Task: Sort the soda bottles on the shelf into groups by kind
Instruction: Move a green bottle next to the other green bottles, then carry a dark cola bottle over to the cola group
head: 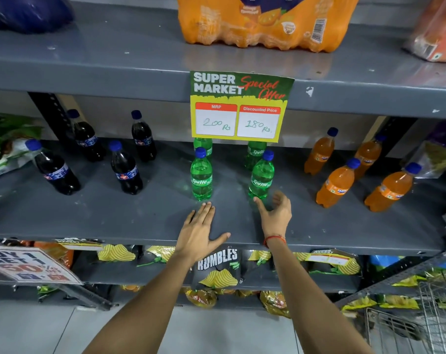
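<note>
The left hand [200, 232] lies flat and spread on the grey shelf [114, 215]; the right hand [276, 213] hovers open, empty, just beside a green bottle [261, 176]. Another green bottle [201, 175] stands left of it. Two more behind are half hidden by a price sign [238, 106]. Dark cola bottles [126, 171] group left, orange bottles [335, 183] right. Above, an orange multipack [262, 24] is cut off.

My one camera sits on my head, facing forward and tilted down at the grey shelf [114, 213] from close range. The wide lens takes in the shelf above, the shelf below and my forearms reaching in from the bottom edge.
</note>
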A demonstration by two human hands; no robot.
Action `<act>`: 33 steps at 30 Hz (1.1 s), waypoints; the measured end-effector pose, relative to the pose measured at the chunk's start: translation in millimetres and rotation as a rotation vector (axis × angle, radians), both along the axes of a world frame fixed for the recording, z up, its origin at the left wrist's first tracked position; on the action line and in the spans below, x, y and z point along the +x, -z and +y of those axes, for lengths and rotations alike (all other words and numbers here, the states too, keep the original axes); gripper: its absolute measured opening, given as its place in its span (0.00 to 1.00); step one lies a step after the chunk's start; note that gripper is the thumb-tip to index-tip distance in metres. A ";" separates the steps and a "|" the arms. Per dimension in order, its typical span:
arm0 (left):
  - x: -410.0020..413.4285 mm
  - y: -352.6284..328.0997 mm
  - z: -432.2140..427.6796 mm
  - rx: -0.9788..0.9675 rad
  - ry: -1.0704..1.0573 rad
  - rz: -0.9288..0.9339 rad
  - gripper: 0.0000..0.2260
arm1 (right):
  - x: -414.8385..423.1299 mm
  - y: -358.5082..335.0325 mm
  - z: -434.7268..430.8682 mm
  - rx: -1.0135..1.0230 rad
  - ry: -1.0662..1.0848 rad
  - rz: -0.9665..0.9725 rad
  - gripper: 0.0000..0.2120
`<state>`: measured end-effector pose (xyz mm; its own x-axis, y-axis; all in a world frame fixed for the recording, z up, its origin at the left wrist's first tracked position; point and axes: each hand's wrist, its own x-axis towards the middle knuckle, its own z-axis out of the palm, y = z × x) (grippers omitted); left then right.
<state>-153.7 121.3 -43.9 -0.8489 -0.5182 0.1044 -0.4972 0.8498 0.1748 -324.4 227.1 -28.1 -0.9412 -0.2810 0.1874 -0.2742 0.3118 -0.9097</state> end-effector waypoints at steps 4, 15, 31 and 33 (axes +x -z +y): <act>40.0 -2.3 -24.2 0.021 -0.101 0.066 0.42 | 39.4 -4.0 -5.7 -0.095 -0.013 0.061 0.19; 98.3 0.8 -54.9 0.016 -0.166 0.006 0.42 | 87.8 -3.0 -110.1 0.068 -0.334 -0.035 0.28; 130.8 2.1 -79.5 0.005 -0.209 -0.007 0.41 | 144.7 3.0 -116.6 -0.130 -0.223 0.015 0.13; 145.1 2.2 -88.8 0.021 -0.235 0.005 0.42 | 160.0 -0.2 -137.3 -0.080 -0.357 -0.009 0.15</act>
